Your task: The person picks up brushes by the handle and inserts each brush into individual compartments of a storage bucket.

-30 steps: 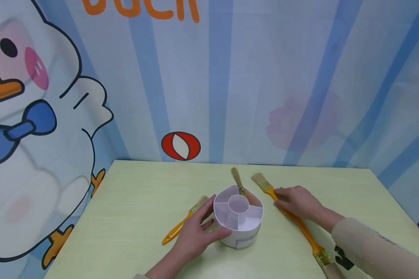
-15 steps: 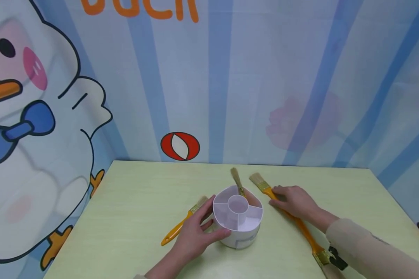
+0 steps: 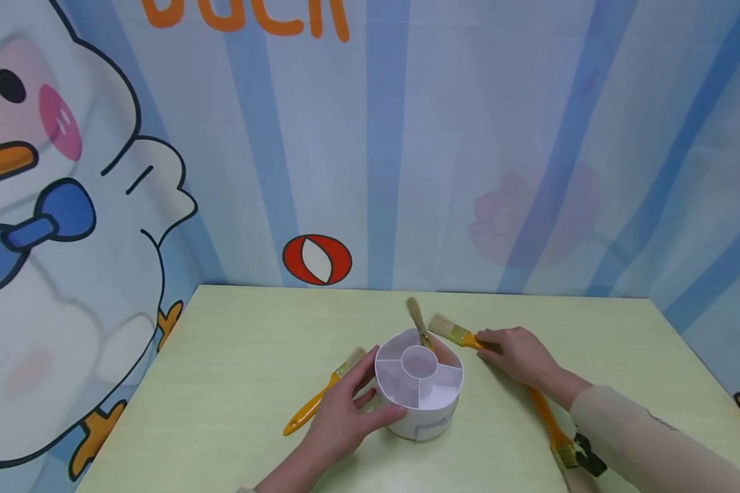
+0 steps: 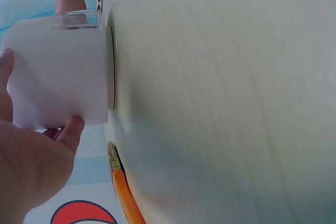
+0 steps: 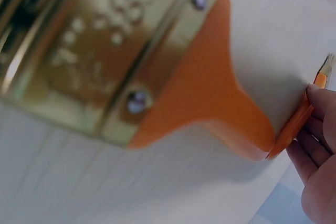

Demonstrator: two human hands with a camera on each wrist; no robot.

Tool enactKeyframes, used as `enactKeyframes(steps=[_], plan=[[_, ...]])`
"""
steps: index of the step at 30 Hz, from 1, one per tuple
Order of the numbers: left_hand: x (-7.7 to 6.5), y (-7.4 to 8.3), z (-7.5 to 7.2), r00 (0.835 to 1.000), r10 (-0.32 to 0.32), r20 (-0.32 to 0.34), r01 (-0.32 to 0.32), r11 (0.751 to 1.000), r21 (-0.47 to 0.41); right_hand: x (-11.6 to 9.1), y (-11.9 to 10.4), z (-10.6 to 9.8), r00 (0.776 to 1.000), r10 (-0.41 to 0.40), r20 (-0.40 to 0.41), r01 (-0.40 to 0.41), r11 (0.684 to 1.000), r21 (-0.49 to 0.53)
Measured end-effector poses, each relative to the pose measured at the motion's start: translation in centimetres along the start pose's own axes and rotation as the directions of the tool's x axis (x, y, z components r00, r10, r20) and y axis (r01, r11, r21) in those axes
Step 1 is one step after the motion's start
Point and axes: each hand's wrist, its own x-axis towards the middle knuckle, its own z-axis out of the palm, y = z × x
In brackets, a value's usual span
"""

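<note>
My left hand (image 3: 349, 411) grips the side of a round white divided organizer (image 3: 427, 421), fingers behind and thumb in front. A paintbrush (image 3: 416, 315) stands tilted in its rear compartment, bristles up. My right hand (image 3: 521, 356) pinches the orange handle of another paintbrush (image 3: 455, 331), whose bristles point toward the organizer. In the right wrist view the thumb and fingers hold that orange handle (image 5: 294, 127). Under my right forearm lies a third paintbrush (image 3: 545, 418), bristles toward me; its metal ferrule (image 5: 100, 51) looms large in the right wrist view.
One more orange-handled paintbrush (image 3: 311, 411) lies left of the organizer, partly behind my left hand. The pale wooden table (image 3: 247, 342) ends at a striped cartoon backdrop (image 3: 432, 157) along its far edge.
My right hand has shifted slightly left, and the brush in it has swung its bristles closer to the organizer, away from the brush under my forearm. The left hand holds the organizer in place.
</note>
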Motion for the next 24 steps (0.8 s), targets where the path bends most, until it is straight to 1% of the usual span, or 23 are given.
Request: enactKeyframes(steps=[3, 8, 16, 20, 22, 24], plan=[[0.0, 0.0, 0.0, 1.000, -0.001, 0.000, 0.001, 1.000, 0.001, 0.1, -0.1, 0.1, 1.000, 0.009, -0.012, -0.009, 1.000, 0.008], [0.0, 0.0, 0.0, 1.000, -0.002, 0.001, 0.002, 1.000, -0.006, 0.3, -0.3, 0.2, 0.999, 0.013, -0.037, -0.013, 1.000, -0.007], [-0.1, 0.0, -0.1, 1.000, -0.006, 0.001, 0.006, 1.000, -0.009, 0.7, -0.3, 0.4, 0.996, -0.023, -0.082, 0.019, 0.999, -0.045], [-0.1, -0.1, -0.1, 1.000, -0.001, -0.001, 0.001, 1.000, -0.008, 1.0, 0.1, 0.6, 0.995, -0.045, -0.083, 0.039, 0.996, -0.078], [0.0, -0.1, 0.0, 1.000, 0.000, -0.002, 0.000, 1.000, -0.006, 1.1, 0.3, 0.6, 0.996, -0.043, -0.080, 0.038, 0.997, -0.068], [0.0, -0.1, 0.0, 1.000, -0.002, -0.003, 0.002, 1.000, -0.005, 1.2, 0.4, 0.5, 0.997, -0.028, -0.077, 0.025, 0.999, -0.037]])
